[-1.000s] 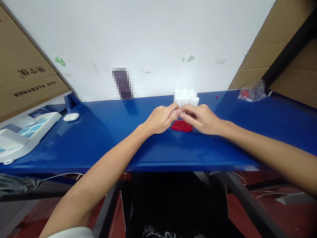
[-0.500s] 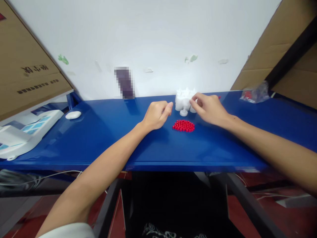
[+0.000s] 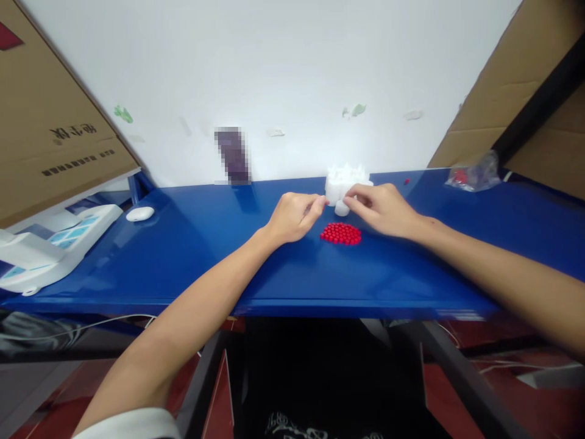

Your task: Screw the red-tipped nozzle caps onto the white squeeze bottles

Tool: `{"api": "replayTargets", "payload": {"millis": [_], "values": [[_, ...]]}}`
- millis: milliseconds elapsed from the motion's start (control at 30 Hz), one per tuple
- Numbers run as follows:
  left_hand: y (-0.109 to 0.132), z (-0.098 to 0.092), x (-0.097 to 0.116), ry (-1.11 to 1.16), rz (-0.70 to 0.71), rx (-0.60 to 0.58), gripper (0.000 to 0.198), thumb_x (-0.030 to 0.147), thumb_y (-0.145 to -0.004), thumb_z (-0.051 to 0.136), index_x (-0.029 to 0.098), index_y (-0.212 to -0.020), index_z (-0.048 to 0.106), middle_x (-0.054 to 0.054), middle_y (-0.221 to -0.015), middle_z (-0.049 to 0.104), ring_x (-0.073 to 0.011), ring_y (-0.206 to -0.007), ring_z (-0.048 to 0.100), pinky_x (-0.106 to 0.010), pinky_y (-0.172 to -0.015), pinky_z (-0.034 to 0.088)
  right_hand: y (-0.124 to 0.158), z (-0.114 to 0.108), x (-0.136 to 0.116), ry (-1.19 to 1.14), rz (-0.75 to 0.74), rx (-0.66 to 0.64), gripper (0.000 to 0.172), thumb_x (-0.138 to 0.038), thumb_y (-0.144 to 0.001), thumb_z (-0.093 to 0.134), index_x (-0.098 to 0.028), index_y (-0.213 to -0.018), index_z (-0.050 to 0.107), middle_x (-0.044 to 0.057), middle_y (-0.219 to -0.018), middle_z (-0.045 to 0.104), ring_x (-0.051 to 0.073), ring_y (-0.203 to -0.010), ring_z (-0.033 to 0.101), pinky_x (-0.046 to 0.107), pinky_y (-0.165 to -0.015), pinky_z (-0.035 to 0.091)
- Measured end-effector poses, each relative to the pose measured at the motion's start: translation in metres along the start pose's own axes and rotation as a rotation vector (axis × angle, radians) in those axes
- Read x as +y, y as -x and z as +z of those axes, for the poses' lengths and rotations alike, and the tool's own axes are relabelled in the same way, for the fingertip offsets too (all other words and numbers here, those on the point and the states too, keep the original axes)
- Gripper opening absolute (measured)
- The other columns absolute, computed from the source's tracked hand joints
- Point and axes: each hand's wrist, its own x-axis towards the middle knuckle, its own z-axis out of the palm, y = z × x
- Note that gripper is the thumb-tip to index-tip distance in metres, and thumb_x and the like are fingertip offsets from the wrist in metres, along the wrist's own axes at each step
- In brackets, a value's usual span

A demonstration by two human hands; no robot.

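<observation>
So both hands are out on a glossy blue desk (image 3: pixel 192 256), meeting just right of the middle of the frame. The left hand (image 3: pixel 295 216) is loosely curled with its knuckles up and its fingertips pointing right. Can't tell if there's something tiny pinched in there or nothing at all. The right hand (image 3: pixel 381 210) comes in from the right with its fingers bunched, and the tips sit right at a small white piece (image 3: pixel 342 209) standing on the desk between the two hands. It looks like contact, but I honestly can't tell whether it's actually gripping the piece or just touching it.

Just behind that piece, against the wall, is a tight cluster of white plastic pieces (image 3: pixel 346 175), too blown out by the light to make out any detail. Just in front of the hands, towards the lower edge of the frame, lies a flat little pile of red beads (image 3: pixel 340 233), close to both hands but touched by neither.

One stray red bead (image 3: pixel 406 181) sits farther back on the right. Beyond it, at the right edge, is a crumpled clear plastic bag (image 3: pixel 473 174) with something red inside. Over on the left there's a white mouse (image 3: pixel 139 213) and a white machine (image 3: pixel 46 247) with light blue panels. A cardboard box (image 3: pixel 50 140) fills the upper left corner.
</observation>
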Motion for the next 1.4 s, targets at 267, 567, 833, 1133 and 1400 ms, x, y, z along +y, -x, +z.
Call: {"api": "replayTargets", "payload": {"millis": [267, 567, 833, 1133, 1400], "values": [[-0.005, 0.007, 0.03, -0.108, 0.068, -0.091, 0.064, 0.05, -0.11, 0.023, 0.018, -0.086, 0.072, -0.006, -0.07, 0.073, -0.0157, -0.059, 0.063, -0.029, -0.06, 0.043, 0.012, 0.008, -0.033, -0.178, -0.368, -0.015, 0.01, -0.024, -0.1, 0.056, -0.021, -0.091, 0.059, -0.002, -0.07, 0.065, 0.011, -0.055, 0.053, 0.026, -0.054, 0.04], [-0.008, 0.006, 0.026, -0.159, 0.086, -0.094, 0.068, 0.051, -0.11, 0.02, 0.019, -0.073, 0.068, -0.004, -0.064, 0.068, -0.0146, -0.055, 0.057, -0.03, -0.057, 0.037, 0.005, 0.003, -0.033, -0.039, -0.485, 0.012, 0.026, -0.032, -0.109, 0.045, -0.022, -0.088, 0.057, 0.003, -0.08, 0.059, 0.019, -0.073, 0.051, 0.033, -0.069, 0.041], [-0.006, -0.011, 0.001, -0.152, -0.079, 0.065, 0.064, 0.054, -0.108, 0.027, 0.02, -0.061, 0.054, -0.002, -0.056, 0.059, -0.013, -0.052, 0.052, -0.03, -0.058, 0.034, 0.002, -0.015, -0.01, -0.173, -0.009, -0.162, 0.051, -0.05, -0.108, 0.037, -0.024, -0.065, 0.041, -0.001, -0.06, 0.043, 0.016, -0.058, 0.043, 0.034, -0.061, 0.034], [-0.002, -0.006, -0.024, -0.106, -0.234, 0.077, 0.063, 0.048, -0.108, 0.031, 0.02, -0.058, 0.056, -0.003, -0.058, 0.063, -0.0146, -0.057, 0.059, -0.031, -0.065, 0.041, -0.002, -0.029, 0.019, -0.019, 0.178, -0.731, 0.037, -0.056, -0.1, 0.046, -0.024, -0.082, 0.048, 0.003, -0.078, 0.057, 0.02, -0.069, 0.05, 0.036, -0.067, 0.04], [-0.003, -0.007, -0.017, -0.088, -0.249, 0.014, 0.06, 0.043, -0.106, 0.032, 0.02, -0.053, 0.049, -0.001, -0.052, 0.055, -0.0134, -0.051, 0.052, -0.032, -0.064, 0.038, -0.002, -0.028, 0.016, -0.011, 0.173, -0.757, 0.022, -0.04, -0.095, 0.052, -0.024, -0.082, 0.045, 0.0, -0.073, 0.05, 0.018, -0.066, 0.044, 0.034, -0.064, 0.035]]}}
